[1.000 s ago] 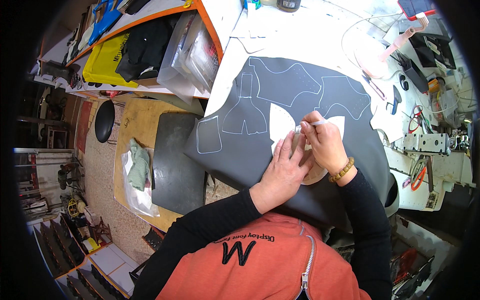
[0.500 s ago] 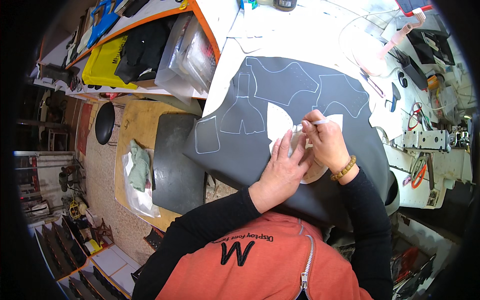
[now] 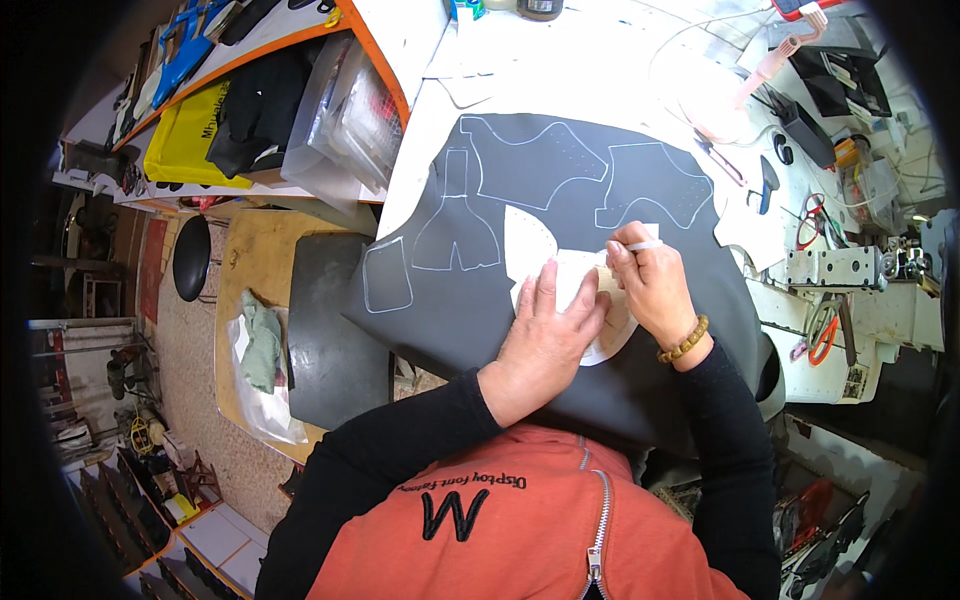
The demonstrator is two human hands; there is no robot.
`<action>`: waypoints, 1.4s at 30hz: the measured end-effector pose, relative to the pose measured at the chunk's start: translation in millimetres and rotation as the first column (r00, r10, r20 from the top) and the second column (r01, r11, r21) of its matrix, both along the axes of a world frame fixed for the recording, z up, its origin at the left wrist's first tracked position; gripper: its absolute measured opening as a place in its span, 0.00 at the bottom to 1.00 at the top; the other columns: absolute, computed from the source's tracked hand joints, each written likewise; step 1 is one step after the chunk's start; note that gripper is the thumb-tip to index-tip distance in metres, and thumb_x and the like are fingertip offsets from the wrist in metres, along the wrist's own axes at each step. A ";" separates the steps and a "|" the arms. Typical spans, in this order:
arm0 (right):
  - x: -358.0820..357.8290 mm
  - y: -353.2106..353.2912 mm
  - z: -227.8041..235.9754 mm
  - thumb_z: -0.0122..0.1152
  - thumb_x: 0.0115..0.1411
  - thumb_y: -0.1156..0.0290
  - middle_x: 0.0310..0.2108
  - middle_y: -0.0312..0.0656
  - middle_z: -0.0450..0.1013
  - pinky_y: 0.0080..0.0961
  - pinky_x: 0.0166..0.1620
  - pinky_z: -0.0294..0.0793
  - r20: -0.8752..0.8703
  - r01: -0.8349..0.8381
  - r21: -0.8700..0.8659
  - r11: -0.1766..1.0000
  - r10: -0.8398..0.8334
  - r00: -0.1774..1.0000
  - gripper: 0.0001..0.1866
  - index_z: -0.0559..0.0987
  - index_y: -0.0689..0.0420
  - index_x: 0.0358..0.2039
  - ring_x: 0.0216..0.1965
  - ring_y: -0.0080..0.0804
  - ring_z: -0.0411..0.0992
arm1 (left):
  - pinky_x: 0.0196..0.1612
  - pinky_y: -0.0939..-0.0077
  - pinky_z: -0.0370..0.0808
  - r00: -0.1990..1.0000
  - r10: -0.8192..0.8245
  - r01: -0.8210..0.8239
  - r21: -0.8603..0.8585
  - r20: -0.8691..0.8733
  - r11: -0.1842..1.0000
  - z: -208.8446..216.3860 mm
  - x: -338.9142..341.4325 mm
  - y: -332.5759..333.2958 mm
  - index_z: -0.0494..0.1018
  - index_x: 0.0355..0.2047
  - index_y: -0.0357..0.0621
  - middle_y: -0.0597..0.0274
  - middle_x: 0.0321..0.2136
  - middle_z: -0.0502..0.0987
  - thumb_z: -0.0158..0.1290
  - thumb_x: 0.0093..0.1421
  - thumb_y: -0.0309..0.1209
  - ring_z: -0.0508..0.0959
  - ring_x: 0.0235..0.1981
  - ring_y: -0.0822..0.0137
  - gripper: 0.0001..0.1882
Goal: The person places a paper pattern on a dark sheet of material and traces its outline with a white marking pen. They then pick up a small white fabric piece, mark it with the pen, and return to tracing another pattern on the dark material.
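Note:
A white pattern piece point(image 3: 530, 240) with curved edges lies on a dark grey sheet of leather-like material point(image 3: 430, 315). My left hand point(image 3: 545, 335) presses down on the pattern with its fingers spread, holding it against the sheet. To its right, my right hand point(image 3: 655, 280) pinches a slim white pen point(image 3: 645, 245) above the right part of the pattern. The pen's tip is too small to make out. Several pale outlines are drawn on the sheet, among them a forked shape point(image 3: 455, 225) and a rounded rectangle point(image 3: 388, 275) to the left.
On the right stand red-handled scissors point(image 3: 810, 222), orange-handled scissors point(image 3: 825, 335) and a metal machine part point(image 3: 835, 268). A pink lamp arm point(image 3: 780, 60) rises at the far right. Left of the sheet is a wooden table with a black board point(image 3: 340, 330) and a green cloth point(image 3: 262, 345).
My right hand with the pen has moved right over the pattern, away from my left fingers. My left hand stays on the pattern. The whole view has shifted slightly.

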State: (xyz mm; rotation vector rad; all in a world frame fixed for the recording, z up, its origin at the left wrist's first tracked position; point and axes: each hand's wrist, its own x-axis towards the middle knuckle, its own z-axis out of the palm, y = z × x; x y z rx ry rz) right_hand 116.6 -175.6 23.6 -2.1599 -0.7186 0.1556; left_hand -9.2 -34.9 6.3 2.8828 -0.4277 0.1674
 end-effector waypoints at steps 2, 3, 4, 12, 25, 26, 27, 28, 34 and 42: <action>-0.1 -3.0 0.4 0.57 0.67 0.68 0.27 0.49 0.76 0.38 0.32 0.74 0.016 0.008 -0.008 1.000 -0.008 1.000 0.07 0.75 0.59 0.34 0.29 0.50 0.76 | 0.59 0.38 0.66 1.000 -0.008 0.008 0.015 0.007 1.000 1.0 0.7 0.0 0.69 0.61 0.45 0.51 0.65 0.61 0.51 0.58 0.29 0.58 0.63 0.32 0.29; -0.4 -4.6 0.4 0.57 0.67 0.69 0.27 0.49 0.75 0.38 0.32 0.74 0.025 0.012 -0.012 1.000 -0.012 1.000 0.07 0.75 0.59 0.34 0.29 0.50 0.76 | 0.59 0.38 0.66 1.000 -0.012 0.012 0.016 -0.002 1.000 1.4 1.1 -0.1 0.69 0.61 0.45 0.51 0.65 0.61 0.51 0.57 0.29 0.58 0.62 0.31 0.29; -0.8 -6.0 0.1 0.57 0.67 0.69 0.27 0.49 0.75 0.38 0.31 0.73 0.014 0.027 -0.003 1.000 -0.027 1.000 0.07 0.75 0.59 0.34 0.28 0.50 0.75 | 0.58 0.38 0.67 1.000 -0.015 0.015 0.021 -0.004 1.000 1.9 1.5 -0.2 0.69 0.61 0.45 0.50 0.64 0.62 0.51 0.57 0.29 0.59 0.62 0.31 0.29; -5.3 -9.5 -5.2 0.58 0.66 0.69 0.26 0.49 0.75 0.37 0.31 0.73 -0.019 0.082 0.041 0.996 -0.081 0.997 0.07 0.76 0.59 0.34 0.27 0.50 0.75 | 0.56 0.43 0.70 0.997 -0.076 0.072 0.101 0.030 0.992 4.6 6.6 1.9 0.71 0.58 0.43 0.49 0.62 0.66 0.50 0.58 0.31 0.66 0.59 0.35 0.26; 5.0 -11.7 -4.9 0.56 0.67 0.68 0.25 0.49 0.74 0.40 0.30 0.73 0.046 -0.008 -0.008 1.000 0.008 0.999 0.08 0.74 0.58 0.34 0.27 0.52 0.75 | 0.43 0.62 0.74 0.980 -0.194 0.182 0.196 0.043 0.964 14.6 19.5 7.5 0.72 0.53 0.39 0.48 0.61 0.68 0.52 0.57 0.33 0.72 0.53 0.48 0.23; 8.2 -11.3 -5.9 0.56 0.67 0.68 0.24 0.49 0.74 0.40 0.30 0.72 0.021 0.007 0.006 1.000 -0.007 1.000 0.08 0.74 0.59 0.33 0.27 0.52 0.75 | 0.40 0.64 0.75 0.978 -0.204 0.192 0.211 0.035 0.958 15.9 21.1 7.8 0.73 0.53 0.39 0.49 0.61 0.68 0.52 0.57 0.33 0.73 0.51 0.50 0.23; 11.3 -11.1 -6.8 0.56 0.67 0.68 0.24 0.49 0.73 0.40 0.30 0.72 -0.005 0.022 0.019 1.000 -0.022 1.000 0.08 0.73 0.59 0.33 0.27 0.52 0.75 | 0.38 0.66 0.75 0.977 -0.212 0.201 0.204 0.032 0.958 17.1 23.0 7.9 0.73 0.52 0.39 0.49 0.61 0.69 0.53 0.57 0.33 0.73 0.49 0.51 0.23; 14.8 -10.7 -7.6 0.56 0.68 0.69 0.23 0.49 0.73 0.39 0.30 0.72 0.047 0.015 0.039 0.999 -0.017 0.999 0.08 0.72 0.59 0.33 0.26 0.52 0.74 | 0.35 0.68 0.75 0.975 -0.220 0.212 0.205 0.017 0.956 18.2 24.9 7.9 0.73 0.52 0.39 0.49 0.60 0.69 0.53 0.56 0.33 0.73 0.47 0.53 0.23; 25.7 -11.6 -8.6 0.56 0.68 0.69 0.23 0.48 0.74 0.37 0.29 0.72 -0.009 0.077 0.046 0.996 -0.076 0.997 0.08 0.73 0.58 0.34 0.25 0.50 0.74 | 0.23 0.77 0.76 0.969 -0.246 0.234 0.250 0.016 0.940 22.2 37.2 6.2 0.72 0.52 0.37 0.50 0.59 0.69 0.55 0.54 0.32 0.73 0.41 0.60 0.24; 32.1 -15.2 -6.9 0.55 0.69 0.68 0.21 0.48 0.74 0.34 0.28 0.72 -0.015 0.151 0.057 0.987 -0.151 0.988 0.09 0.73 0.60 0.34 0.23 0.44 0.75 | 0.25 0.78 0.80 0.968 -0.249 0.247 0.327 -0.036 0.912 21.6 56.9 -2.5 0.70 0.56 0.35 0.51 0.61 0.68 0.59 0.50 0.31 0.74 0.40 0.62 0.31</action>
